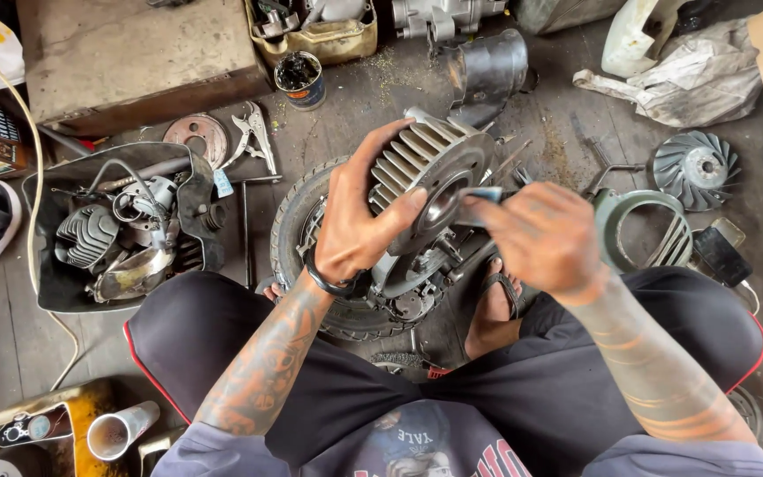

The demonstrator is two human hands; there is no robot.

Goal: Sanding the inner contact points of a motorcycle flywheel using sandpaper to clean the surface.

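My left hand [359, 216] grips a finned metal engine cylinder [430, 168] by its ribbed side, holding it tilted above a small wheel with a tyre [298, 221]. A black band circles that wrist. My right hand [540, 238] pinches a small folded bluish strip [480, 196] and presses it at the mouth of the cylinder's bore. Both forearms are tattooed. I sit over the wheel with knees spread, one sandalled foot [496, 305] beside it.
A black tub of engine parts [117, 230] lies at left, pliers [253, 132] and a rusty disc [196, 134] behind it. A fan wheel [695, 168] and grey cover [638, 230] lie at right. A tin can [300, 79] and a wooden box [134, 53] stand behind.
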